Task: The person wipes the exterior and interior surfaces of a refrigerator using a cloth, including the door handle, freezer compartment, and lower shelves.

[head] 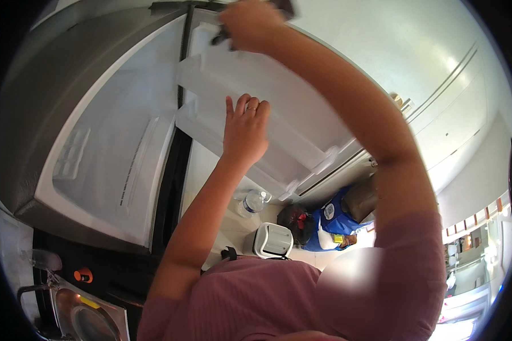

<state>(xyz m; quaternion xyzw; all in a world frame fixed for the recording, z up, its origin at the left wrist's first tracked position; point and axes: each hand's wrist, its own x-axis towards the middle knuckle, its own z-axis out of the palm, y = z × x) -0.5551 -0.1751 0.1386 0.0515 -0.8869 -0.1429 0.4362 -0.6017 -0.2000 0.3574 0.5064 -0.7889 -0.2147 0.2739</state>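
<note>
An open refrigerator stands before me, its white-lined compartment (pixel 111 106) at the left and its door (pixel 281 89) with clear plastic shelves swung to the right. My right hand (pixel 254 25) is raised at the top edge of the view, near the upper part of the door, closed around a dark object (pixel 283 7) that is blurred and partly cut off; its kind cannot be told. In front of the door shelves my left hand (pixel 246 128) is lifted with its fingers bent, a ring on one finger. Nothing shows in it, though its palm is hidden. An ice cube tray (pixel 72 153) appears inside the compartment.
Below the door are a large clear plastic bottle (pixel 252 203), a white-lidded bin (pixel 274 240), a black plastic bag (pixel 296 221) and a blue bag (pixel 335 213). At the lower left, a metal sink (pixel 89 319) and an orange container (pixel 83 275) sit by a dark counter. White cabinets (pixel 456 115) line the right.
</note>
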